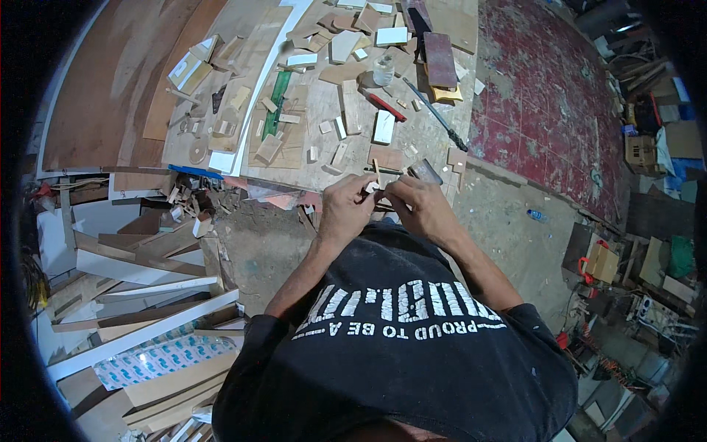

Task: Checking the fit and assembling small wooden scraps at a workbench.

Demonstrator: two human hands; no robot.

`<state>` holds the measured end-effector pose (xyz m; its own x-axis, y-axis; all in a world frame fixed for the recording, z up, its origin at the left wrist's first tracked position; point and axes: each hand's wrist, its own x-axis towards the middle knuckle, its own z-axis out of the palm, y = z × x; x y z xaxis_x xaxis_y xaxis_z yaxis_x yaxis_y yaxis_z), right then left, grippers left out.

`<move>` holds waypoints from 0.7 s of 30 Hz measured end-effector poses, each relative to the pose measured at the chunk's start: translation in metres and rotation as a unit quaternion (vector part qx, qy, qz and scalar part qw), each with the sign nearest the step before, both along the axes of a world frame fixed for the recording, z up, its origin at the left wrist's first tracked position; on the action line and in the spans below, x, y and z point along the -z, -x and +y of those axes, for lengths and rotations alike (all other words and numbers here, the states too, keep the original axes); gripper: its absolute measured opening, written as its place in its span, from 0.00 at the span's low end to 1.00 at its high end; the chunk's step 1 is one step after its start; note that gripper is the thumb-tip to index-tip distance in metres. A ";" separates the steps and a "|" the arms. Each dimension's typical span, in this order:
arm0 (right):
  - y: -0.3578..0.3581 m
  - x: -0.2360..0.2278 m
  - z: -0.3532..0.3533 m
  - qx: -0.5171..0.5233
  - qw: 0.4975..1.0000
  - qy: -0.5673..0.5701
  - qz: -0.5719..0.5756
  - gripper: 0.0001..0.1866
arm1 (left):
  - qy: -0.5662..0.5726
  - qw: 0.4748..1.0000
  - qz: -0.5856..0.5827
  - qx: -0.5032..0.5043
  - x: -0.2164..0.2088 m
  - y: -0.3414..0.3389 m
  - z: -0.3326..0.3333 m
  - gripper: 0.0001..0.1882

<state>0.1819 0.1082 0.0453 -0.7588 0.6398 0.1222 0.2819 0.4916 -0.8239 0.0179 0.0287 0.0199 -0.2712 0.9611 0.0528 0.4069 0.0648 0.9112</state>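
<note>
Both hands meet just in front of the near edge of a wooden worktable (294, 175). My left hand (345, 212) is closed, with a small white piece (371, 187) pinched at its fingertips. Close against it, my right hand (421, 205) is closed too; its fingers hide whatever they grip. A thin wooden strip (377, 171) rises beyond the left fingertips, and I cannot tell whether it is held or lies on the table. Just past my right hand lies a flat grey metal piece (427, 172). A white-topped block (384, 127) sits farther back.
On the table are a red-handled tool (387, 104), a long dark tool (436, 114), a glass jar (383, 71), a green strip (277, 102) and many wood offcuts. Stacked boards (147, 276) crowd the floor at left. A blue bottle (536, 215) lies at right.
</note>
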 end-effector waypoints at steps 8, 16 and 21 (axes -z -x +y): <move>-0.008 0.020 -0.011 0.000 1.000 0.003 -0.006 0.08 | 0.020 0.992 -0.113 0.051 0.019 -0.002 -0.016 0.19; -0.035 0.028 -0.034 -0.010 0.998 0.054 -0.033 0.05 | 0.127 0.914 -0.380 0.068 0.026 -0.007 -0.042 0.16; -0.038 0.037 -0.037 0.046 0.835 0.548 -0.014 0.07 | 0.050 0.962 -0.236 0.131 0.024 -0.007 -0.050 0.13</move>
